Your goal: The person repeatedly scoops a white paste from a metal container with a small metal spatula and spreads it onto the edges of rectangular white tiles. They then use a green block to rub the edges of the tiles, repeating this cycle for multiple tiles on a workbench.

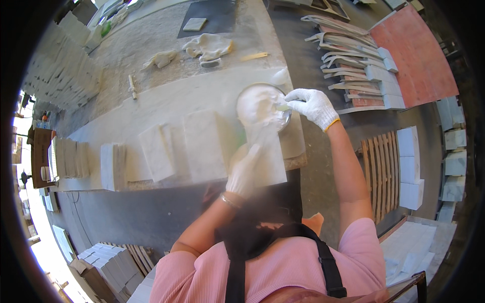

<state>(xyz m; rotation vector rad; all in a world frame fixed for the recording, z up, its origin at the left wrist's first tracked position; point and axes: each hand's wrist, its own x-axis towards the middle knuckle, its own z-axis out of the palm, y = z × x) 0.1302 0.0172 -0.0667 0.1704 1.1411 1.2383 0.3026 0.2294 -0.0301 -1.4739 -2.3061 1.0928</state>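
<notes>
My left hand (244,174), in a white knit glove, grips the left edge of a white rectangular tile (270,159). The far end of that tile reaches the near rim of a round bowl (242,96) holding white paste or powder (260,101). At the bowl's right side my right hand (316,108), gloved the same way with a yellow cuff, is closed in a pinch. Between its fingertips shows a small pale yellow-green flat tool (283,107), its tip over the white stuff. The exact kind of tool is too small to tell.
Pale tiles (202,144) lean or stand in stacks along the workbench (116,126), left of my hands. Crumpled gloves (208,46) and a yellow strip (254,56) lie farther back. Right of the bench are a wooden pallet (380,174), white blocks (410,166) and a red board (419,55).
</notes>
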